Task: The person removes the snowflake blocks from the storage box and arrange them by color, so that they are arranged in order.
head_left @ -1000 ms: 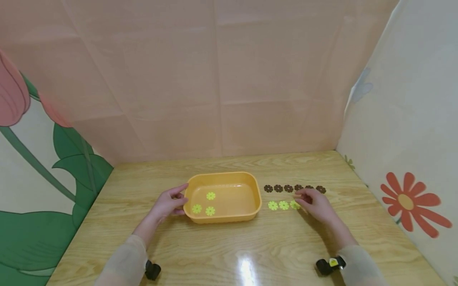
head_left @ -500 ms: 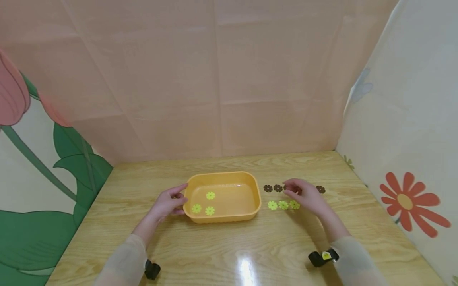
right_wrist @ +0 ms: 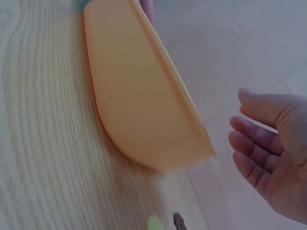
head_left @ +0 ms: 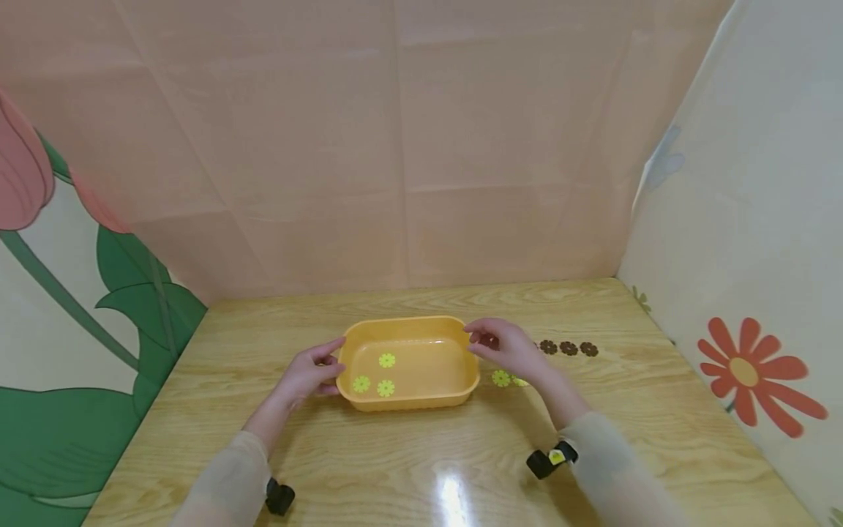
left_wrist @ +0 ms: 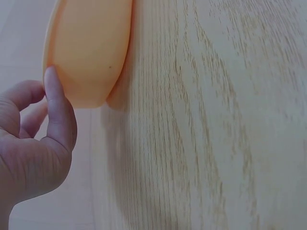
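A yellow-orange plastic tray with rounded corners stands on the table, three yellow-green flower-shaped pieces lying at its left inside. My left hand pinches its left rim; the left wrist view shows a thumb against the outer wall. By the right rim is my right hand, its fingers loosely bent. In the right wrist view, a gap separates this right hand from the tray, and nothing shows in its fingers. Beneath it, yellow-green flower pieces are partly covered.
Brown flower pieces run in a row right of the tray, the row's left part hidden behind the right hand. A pink sheet hangs behind the wooden table. Flower-printed panels border both sides.
My right hand has moved left from the yellow-green row, passing over the brown pieces, to the tray's right rim. My left hand and the tray have stayed in place.
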Demonstrator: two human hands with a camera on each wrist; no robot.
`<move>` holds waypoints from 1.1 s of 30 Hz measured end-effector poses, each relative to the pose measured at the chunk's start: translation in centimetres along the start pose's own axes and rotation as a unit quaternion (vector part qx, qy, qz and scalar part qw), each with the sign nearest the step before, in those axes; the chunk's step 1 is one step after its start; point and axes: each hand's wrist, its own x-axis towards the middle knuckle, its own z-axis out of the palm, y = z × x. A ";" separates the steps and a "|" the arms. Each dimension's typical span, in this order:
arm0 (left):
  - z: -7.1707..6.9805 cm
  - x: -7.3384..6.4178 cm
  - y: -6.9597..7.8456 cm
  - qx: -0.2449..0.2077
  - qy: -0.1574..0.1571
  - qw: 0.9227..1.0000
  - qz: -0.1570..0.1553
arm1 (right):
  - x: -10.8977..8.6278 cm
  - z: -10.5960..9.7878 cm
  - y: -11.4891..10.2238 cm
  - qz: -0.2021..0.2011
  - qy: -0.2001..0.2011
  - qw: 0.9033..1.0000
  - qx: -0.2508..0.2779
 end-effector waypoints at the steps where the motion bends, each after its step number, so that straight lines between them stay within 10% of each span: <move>1: 0.0 0.0 0.0 0.000 0.001 1.000 0.000 | 0.4 0.4 -0.4 -0.009 -0.007 1.000 0.001; 21: 0.0 0.0 0.0 -0.005 0.003 1.000 0.001 | 4.9 8.4 -3.7 -0.030 -0.146 0.986 -0.074; 33: 0.0 0.0 -0.3 -0.004 -0.003 1.000 0.006 | 6.7 11.3 -4.1 -0.024 -0.161 0.983 -0.078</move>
